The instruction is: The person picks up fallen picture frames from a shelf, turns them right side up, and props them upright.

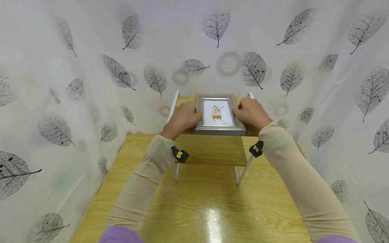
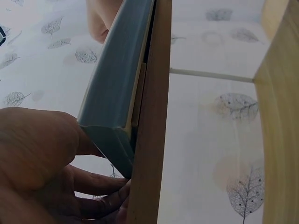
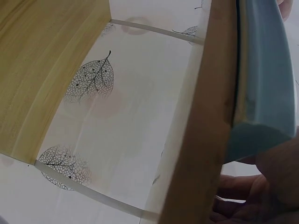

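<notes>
A silver-grey picture frame (image 1: 218,129) lies face up on the top board (image 1: 185,99) of a small two-tier shelf. Behind its pane is a print (image 1: 216,113) of a plant in an orange pot. My left hand (image 1: 184,116) grips the frame's left side, while the right hand (image 1: 251,112) holds its right side. In the left wrist view the thumb meets the frame's edge (image 2: 114,74) and the other fingers curl beneath, by the board. The right wrist view has the frame's edge (image 3: 268,70) close over the board, with fingers curled below its corner.
The shelf has white metal legs (image 1: 240,175) and a lower wooden board (image 1: 209,150). It stands on a wood-grain table (image 1: 197,206). A white curtain with leaf prints (image 1: 188,30) hangs behind and at both sides.
</notes>
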`<state>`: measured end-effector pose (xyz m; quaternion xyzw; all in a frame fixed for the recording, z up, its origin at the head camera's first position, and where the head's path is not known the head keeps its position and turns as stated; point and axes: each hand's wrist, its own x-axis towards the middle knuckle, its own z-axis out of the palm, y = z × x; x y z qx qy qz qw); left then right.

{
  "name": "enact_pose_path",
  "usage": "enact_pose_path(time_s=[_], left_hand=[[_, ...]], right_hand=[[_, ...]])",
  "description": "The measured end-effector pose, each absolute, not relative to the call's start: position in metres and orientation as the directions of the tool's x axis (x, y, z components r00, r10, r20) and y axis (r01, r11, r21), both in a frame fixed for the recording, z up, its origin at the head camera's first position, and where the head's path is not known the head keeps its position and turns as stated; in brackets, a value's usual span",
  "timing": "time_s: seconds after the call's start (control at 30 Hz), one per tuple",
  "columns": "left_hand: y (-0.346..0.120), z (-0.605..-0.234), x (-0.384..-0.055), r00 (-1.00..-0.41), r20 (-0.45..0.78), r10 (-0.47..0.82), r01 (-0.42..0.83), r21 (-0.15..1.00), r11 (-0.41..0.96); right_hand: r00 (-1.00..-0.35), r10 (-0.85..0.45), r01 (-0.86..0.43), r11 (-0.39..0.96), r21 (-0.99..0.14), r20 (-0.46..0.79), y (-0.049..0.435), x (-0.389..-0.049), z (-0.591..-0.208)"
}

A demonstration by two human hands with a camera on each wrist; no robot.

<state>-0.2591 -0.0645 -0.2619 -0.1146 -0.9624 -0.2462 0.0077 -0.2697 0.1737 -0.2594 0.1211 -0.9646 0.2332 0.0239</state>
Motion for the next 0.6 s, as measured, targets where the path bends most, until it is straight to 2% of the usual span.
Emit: enact_pose_path(time_s=[0.37, 0.6], left_hand=[[-0.0624, -0.2615, -0.2586, -0.974, 0.087, 0.209, 0.226, 0.445, 0.867], [-0.0603, -0.2618, -0.2589, -0.975, 0.099, 0.197, 0.221, 0.465, 0.857]], right_hand=[[-0.968, -0.202, -0.246, 0.869, -0.429, 0.147, 0.1729, -0.2706, -0.2625], [-0.964, -0.186, -0.251, 0.873, -0.417, 0.190, 0.1737, -0.2705, -0.2630]])
